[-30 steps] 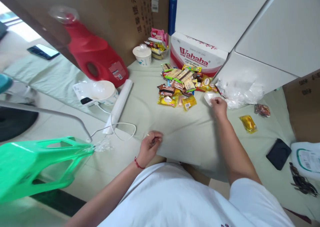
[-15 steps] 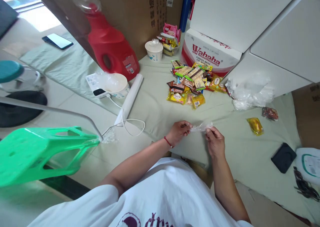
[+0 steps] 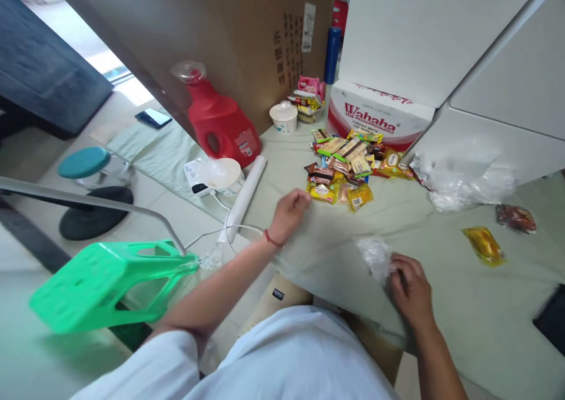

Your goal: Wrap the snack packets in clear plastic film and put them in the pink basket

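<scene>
A clear plastic bag (image 3: pixel 375 256) hangs crumpled from my right hand (image 3: pixel 410 288), pinched by its edge between thumb and fingers. Just left of the snack pile, my left hand (image 3: pixel 289 212) is over the green cloth with its fingers bent; motion blur hides whether anything is in them. The pile mixes wrapped wafer bars (image 3: pixel 351 149), brown-wrapped sweets (image 3: pixel 321 173) and yellow packets (image 3: pixel 323 192). On the right lie a single yellow packet (image 3: pixel 484 246) and a dark reddish packet (image 3: pixel 516 218), both apart from my right hand.
Behind the pile stands a Wahaha carton (image 3: pixel 375 117), with a bunch of clear bags (image 3: pixel 472 179) to its right. Leftward are a paper tub (image 3: pixel 283 117), a red jug (image 3: pixel 225 123), another tub (image 3: pixel 227 176), a white roll (image 3: pixel 247 197) with a cable, and a green stool (image 3: pixel 97 288).
My left hand has let go of the plastic bag and moved left and forward toward the pile. My right hand still has the bag, now farther right. The view has shifted.
</scene>
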The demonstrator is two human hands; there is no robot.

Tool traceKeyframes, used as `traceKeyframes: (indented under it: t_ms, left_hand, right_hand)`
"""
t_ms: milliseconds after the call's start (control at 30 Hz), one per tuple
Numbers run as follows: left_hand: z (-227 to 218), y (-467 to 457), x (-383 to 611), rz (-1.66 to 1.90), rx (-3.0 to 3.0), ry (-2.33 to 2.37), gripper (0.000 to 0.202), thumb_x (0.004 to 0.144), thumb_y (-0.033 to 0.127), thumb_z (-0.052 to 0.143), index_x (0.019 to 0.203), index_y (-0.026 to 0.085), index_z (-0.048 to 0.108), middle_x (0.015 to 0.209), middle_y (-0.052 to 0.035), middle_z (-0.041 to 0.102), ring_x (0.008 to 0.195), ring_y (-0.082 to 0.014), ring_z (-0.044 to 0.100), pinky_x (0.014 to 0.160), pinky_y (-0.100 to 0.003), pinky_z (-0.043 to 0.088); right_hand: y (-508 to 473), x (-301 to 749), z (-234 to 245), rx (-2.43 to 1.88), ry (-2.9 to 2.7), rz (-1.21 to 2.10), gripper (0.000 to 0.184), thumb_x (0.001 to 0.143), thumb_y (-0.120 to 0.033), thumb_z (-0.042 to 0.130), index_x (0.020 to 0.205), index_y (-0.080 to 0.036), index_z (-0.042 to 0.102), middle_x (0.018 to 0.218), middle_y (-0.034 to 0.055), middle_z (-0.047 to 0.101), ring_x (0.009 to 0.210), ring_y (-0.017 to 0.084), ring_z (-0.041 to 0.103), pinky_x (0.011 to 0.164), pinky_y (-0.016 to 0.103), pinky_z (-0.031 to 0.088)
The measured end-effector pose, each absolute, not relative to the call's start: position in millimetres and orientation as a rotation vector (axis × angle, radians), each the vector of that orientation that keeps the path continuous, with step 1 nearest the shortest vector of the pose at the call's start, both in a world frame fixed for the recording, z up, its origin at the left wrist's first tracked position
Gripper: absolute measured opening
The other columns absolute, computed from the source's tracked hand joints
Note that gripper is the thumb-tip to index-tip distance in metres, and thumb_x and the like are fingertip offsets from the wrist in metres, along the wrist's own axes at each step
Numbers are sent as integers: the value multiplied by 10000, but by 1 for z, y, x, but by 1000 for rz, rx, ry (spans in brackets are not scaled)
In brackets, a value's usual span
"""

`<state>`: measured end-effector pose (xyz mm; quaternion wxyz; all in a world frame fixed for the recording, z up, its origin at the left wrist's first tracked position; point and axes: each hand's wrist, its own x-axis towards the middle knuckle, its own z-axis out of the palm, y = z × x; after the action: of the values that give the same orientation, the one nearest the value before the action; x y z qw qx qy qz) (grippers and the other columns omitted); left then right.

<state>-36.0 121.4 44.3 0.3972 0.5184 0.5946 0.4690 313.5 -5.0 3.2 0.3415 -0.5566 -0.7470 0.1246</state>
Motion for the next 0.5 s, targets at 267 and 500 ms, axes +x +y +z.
traceKeyframes:
  t_ms: [267, 500]
  left_hand:
    - [65, 350, -107, 1124, 1694, 2196, 348, 866, 89, 570, 1205, 148, 624, 1303, -176, 589, 1180, -298, 604, 1063, -423, 410]
    - [47, 421, -120, 990, 1734, 2145, 191, 828, 197, 702, 1008, 165, 646, 1199, -155, 562, 1144, -308, 593, 1034, -419, 414]
  right_hand:
    - [-14, 332, -19, -1685, -1831, 233, 195, 966, -362, 505, 999, -243, 657, 1047, 86, 736, 968, 286, 720, 826, 438, 574]
    - [-13, 328, -22, -1707, -1787, 252, 184, 973, -359, 525, 1024, -262, 672, 1062, 67, 745, 950, 272, 733, 830, 432, 592]
